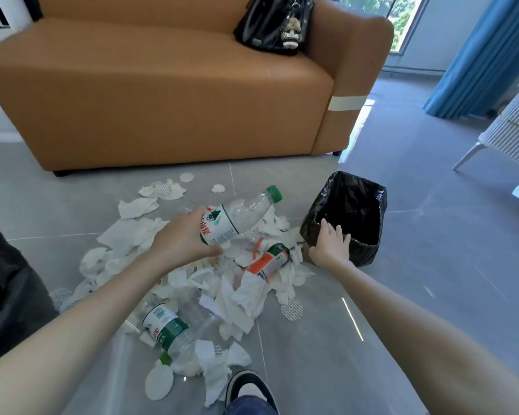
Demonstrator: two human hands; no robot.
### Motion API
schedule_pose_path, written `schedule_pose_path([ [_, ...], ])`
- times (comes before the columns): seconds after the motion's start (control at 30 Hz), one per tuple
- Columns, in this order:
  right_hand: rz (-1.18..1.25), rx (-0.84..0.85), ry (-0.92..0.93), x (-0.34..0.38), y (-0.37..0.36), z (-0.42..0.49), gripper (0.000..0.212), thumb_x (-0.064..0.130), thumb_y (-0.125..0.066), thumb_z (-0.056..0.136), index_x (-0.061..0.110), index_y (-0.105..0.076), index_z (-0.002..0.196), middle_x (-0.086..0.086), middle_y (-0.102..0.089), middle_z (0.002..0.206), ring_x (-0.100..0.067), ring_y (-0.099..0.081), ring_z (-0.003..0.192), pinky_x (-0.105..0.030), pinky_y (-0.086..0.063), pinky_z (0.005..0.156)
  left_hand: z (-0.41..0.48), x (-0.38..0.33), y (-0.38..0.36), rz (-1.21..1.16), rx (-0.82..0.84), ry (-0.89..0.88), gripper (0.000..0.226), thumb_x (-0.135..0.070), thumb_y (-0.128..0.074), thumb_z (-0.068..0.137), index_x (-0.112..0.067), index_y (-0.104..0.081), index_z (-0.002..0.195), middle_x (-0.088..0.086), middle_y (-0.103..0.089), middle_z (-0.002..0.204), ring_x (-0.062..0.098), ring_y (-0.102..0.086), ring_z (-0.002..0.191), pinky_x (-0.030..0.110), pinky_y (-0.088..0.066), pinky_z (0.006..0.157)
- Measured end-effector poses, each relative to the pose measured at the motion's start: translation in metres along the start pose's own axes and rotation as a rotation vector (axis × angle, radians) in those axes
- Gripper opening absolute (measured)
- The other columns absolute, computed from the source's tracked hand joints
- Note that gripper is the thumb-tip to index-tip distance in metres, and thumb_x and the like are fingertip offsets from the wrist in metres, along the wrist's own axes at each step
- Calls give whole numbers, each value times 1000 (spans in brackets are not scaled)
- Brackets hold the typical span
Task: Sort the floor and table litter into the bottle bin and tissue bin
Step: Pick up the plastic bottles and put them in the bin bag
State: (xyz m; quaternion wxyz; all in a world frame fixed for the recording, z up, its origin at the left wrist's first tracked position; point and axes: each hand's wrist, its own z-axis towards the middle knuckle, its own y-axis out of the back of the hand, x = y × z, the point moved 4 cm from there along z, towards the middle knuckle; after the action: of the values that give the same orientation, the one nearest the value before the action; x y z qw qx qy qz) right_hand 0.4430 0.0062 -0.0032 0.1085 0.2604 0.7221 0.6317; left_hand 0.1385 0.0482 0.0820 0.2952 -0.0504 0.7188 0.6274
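Green-capped bottle (237, 217) held clear of the littered floor (417, 250).
Left hand (183, 241) grips its labelled middle above the tissues (138, 232), cap aimed far-right toward the black-lined bin (381, 202). Right hand (330, 244), fingers spread and holding nothing, rests on the bin's near rim, apparently steadying it for the drop.

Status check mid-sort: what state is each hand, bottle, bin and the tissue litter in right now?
left hand: grips the green-capped bottle, lifted off the floor.
green-capped bottle: capped, tilted, cap toward the small bin.
right hand: open, fingers at the small bin's rim.
small bin: open, black-lined, inside too dark to tell.
orange-label bottle: on its side among tissues.
green-label bottle: lying down, partly under tissues.
tissues: crumpled, scattered.
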Motion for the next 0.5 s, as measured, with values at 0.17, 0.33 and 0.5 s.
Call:
schedule_pose_path([
  [0.17,-232,-133,-26,-10,-9,15,51,12,-52,86,8,-41,136,-15,-49,126,-34,-42,121,-47,-21,114,14,-9,-9,-133,39,-7,66,-46,-80,60,-29,-48,115,-7,-60,99,15,-63,77,41,-55,72],
  [0.33,-139,-185,36,-11,-13,30,51,-1,-52,82,4,-38,131,-17,-45,132,-34,-39,125,-47,-19,115,20,-16,-16,-174,45,-29,66,-49,-81,59,-26,-50,112,-6,-58,98,16,-63,80,44,-56,72],
  [0.5,-181,-202,68,-18,-6,27,39,-7,-57,82,6,-44,117,-13,-60,110,-33,-52,106,-41,-41,93,16,-21,-22,-305,79,9,72,-54,-80,53,-27,-49,113,-7,-63,95,14,-65,82,43,-57,73],
])
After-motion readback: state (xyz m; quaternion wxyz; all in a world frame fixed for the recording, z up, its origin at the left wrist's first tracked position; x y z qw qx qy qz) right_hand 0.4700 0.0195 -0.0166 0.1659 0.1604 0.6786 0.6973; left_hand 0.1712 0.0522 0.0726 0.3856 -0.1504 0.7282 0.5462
